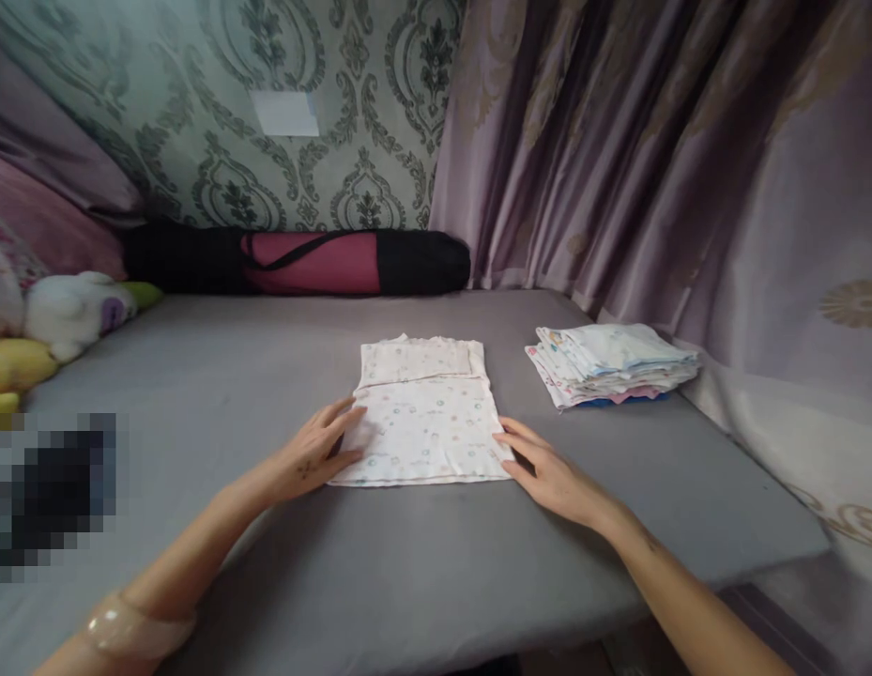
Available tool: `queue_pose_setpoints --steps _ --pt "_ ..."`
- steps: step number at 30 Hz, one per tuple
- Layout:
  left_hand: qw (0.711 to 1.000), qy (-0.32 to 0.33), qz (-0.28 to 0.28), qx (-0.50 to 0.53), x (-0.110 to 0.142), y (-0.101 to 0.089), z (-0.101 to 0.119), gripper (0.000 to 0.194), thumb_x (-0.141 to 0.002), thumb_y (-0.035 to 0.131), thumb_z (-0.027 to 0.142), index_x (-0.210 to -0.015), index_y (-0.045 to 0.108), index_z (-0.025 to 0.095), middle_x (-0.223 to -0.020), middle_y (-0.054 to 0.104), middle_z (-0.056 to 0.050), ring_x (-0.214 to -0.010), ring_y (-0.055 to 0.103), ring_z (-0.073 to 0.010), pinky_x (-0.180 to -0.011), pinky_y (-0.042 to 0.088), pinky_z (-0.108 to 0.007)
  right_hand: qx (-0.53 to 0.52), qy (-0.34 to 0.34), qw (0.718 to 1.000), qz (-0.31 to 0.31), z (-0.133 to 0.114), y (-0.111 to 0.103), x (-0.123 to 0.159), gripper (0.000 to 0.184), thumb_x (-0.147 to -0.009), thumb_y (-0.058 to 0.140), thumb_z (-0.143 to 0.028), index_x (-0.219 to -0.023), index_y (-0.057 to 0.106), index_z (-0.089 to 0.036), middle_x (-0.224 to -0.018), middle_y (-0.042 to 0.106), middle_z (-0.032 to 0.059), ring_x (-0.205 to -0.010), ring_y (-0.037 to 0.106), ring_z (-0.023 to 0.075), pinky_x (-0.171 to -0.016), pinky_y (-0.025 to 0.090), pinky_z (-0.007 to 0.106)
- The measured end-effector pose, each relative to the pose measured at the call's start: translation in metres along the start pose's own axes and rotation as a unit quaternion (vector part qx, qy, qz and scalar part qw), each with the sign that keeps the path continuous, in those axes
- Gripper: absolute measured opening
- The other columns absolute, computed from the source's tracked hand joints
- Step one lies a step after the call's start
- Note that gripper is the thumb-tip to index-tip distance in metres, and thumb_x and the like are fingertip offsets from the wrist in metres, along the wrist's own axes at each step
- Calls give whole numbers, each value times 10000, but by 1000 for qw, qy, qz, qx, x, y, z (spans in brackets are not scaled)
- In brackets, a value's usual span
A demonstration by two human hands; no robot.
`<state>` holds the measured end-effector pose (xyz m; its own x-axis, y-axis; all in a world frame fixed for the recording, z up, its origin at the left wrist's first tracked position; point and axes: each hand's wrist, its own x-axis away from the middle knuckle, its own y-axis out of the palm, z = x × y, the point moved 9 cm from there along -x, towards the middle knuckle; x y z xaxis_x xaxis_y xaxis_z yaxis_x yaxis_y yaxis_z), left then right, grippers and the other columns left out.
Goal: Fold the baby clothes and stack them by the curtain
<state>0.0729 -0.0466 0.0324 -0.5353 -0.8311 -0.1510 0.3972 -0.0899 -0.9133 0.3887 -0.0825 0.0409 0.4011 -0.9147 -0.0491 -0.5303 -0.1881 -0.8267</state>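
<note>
A small white patterned garment [422, 413] lies flat and folded on the grey bed sheet [267, 376] in front of me. My left hand [315, 451] rests open on the garment's lower left edge, fingers stretched flat. On the lower right edge lies my right hand [544, 469], also open with fingers extended. Neither hand holds anything.
A stack of folded clothes [611, 361] sits to the right near the curtain [661, 160]. A black and pink roll bag [301, 261] lies along the wallpapered wall. Soft toys [69, 314] and pillows are at the far left. The bed's right edge drops off near the curtain.
</note>
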Motion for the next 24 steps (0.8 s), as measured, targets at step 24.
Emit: queue_pose_setpoints --steps 24 --pt "999 33 14 18 23 -9 42 290 -947 359 225 -1034 635 217 -975 680 -72 -885 611 -183 -777 494 -288 110 -111 988 -8 -28 -2 14 321 -918 428 -161 -1165 582 -296 -1161 603 57 -1054 579 225 -911 507 389"
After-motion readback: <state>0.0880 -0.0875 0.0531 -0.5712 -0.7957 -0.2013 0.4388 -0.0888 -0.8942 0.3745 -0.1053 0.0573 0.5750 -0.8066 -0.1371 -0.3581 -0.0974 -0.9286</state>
